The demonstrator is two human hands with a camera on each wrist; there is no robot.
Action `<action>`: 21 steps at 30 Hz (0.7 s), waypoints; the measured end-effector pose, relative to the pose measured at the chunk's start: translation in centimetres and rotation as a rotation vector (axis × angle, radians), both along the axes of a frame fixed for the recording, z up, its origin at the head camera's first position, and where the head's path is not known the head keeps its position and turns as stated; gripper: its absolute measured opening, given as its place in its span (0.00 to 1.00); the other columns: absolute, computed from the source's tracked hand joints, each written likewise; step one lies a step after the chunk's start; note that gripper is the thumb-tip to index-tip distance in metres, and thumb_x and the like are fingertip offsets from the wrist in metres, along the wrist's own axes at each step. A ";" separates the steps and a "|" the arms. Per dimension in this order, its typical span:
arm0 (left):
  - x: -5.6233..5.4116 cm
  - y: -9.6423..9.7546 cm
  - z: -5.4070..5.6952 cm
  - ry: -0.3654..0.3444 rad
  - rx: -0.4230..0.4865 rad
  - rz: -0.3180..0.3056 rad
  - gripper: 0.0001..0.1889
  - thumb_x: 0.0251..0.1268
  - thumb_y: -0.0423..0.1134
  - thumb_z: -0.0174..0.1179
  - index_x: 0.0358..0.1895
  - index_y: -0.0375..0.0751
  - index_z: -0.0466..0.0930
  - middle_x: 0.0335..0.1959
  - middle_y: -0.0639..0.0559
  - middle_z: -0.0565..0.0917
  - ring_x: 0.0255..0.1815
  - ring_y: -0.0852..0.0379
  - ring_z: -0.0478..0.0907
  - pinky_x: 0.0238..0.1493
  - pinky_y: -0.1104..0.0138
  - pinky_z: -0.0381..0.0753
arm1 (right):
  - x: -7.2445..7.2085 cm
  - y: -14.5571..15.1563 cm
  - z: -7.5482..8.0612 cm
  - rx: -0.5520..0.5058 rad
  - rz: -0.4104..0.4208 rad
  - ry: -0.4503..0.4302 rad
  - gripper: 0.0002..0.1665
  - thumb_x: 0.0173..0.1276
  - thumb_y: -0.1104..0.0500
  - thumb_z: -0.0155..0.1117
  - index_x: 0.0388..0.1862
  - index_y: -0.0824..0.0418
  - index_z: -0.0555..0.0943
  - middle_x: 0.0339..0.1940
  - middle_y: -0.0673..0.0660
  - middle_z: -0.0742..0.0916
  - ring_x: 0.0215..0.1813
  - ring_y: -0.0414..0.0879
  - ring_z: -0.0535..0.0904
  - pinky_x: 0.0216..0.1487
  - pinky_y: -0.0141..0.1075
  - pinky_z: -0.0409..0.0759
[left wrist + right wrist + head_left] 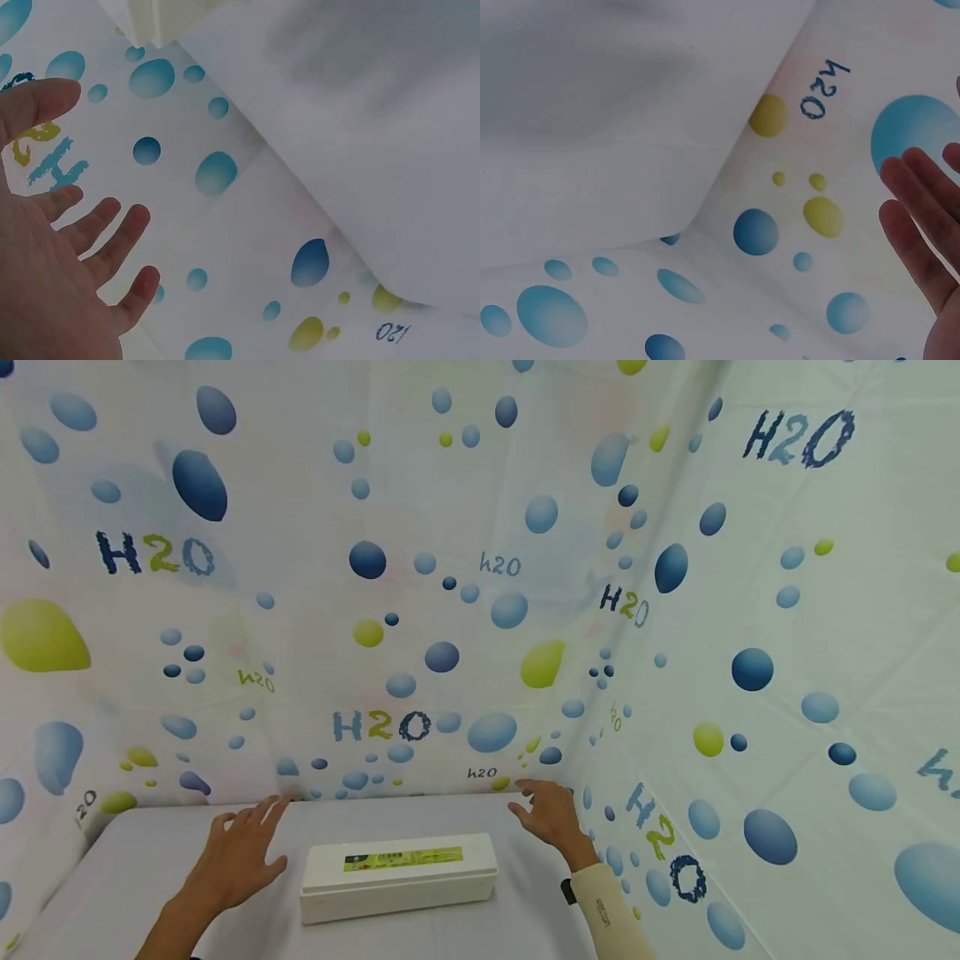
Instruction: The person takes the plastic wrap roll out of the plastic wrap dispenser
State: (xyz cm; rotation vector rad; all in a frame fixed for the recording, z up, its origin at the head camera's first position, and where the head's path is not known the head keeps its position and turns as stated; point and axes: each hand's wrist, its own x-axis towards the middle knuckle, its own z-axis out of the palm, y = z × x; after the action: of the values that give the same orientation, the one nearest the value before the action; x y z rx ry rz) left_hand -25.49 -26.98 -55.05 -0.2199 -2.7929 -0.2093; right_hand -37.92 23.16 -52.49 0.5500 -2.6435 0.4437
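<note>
A long white lidded box [399, 877] lies across the white table, with a yellow-green printed label [403, 858] on its lid. To the left of the box my left hand [238, 852] hovers with fingers spread, holding nothing. In the left wrist view the same left hand [71, 247] shows its fingers and thumb apart. My right hand [551, 814] is raised to the right of the box, fingers loosely bent and nothing in them. Only some fingers and part of the palm of the right hand [930, 225] show in the right wrist view.
The white tabletop [262, 935] ends at a back edge against a hanging sheet [442, 527] printed with blue and green drops and H2O lettering. A second printed side [825, 635] stands close along the right. The right forearm wears a pale sleeve [609, 910].
</note>
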 end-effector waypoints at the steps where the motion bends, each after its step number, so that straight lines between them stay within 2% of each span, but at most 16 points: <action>1: 0.0 0.0 -0.3 -0.009 0.005 0.001 0.51 0.54 0.49 0.79 0.80 0.33 0.66 0.73 0.27 0.78 0.65 0.28 0.80 0.64 0.28 0.71 | 0.0 0.0 0.0 -0.002 0.001 -0.005 0.25 0.65 0.50 0.83 0.58 0.57 0.92 0.43 0.56 0.96 0.38 0.47 0.93 0.38 0.40 0.89; 10: 0.3 0.3 -3.3 -0.069 0.071 -0.004 0.56 0.44 0.50 0.86 0.79 0.35 0.69 0.72 0.30 0.80 0.63 0.31 0.81 0.61 0.28 0.72 | -0.1 -0.1 -0.5 0.003 0.010 -0.046 0.27 0.65 0.49 0.84 0.61 0.55 0.91 0.46 0.55 0.96 0.41 0.49 0.93 0.40 0.41 0.90; 21: 0.5 0.4 -5.4 -0.227 0.109 0.036 0.60 0.39 0.56 0.89 0.76 0.31 0.71 0.71 0.25 0.79 0.63 0.26 0.80 0.61 0.27 0.71 | -0.1 -0.3 -0.8 0.009 0.035 -0.036 0.28 0.64 0.51 0.85 0.62 0.56 0.90 0.47 0.57 0.96 0.40 0.49 0.93 0.39 0.40 0.91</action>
State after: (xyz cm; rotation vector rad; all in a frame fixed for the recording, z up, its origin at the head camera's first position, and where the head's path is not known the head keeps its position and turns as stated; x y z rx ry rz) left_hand -24.96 -26.60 -60.41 -0.1257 -2.9954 -0.4004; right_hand -38.06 22.82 -53.30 0.5971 -2.6752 0.4563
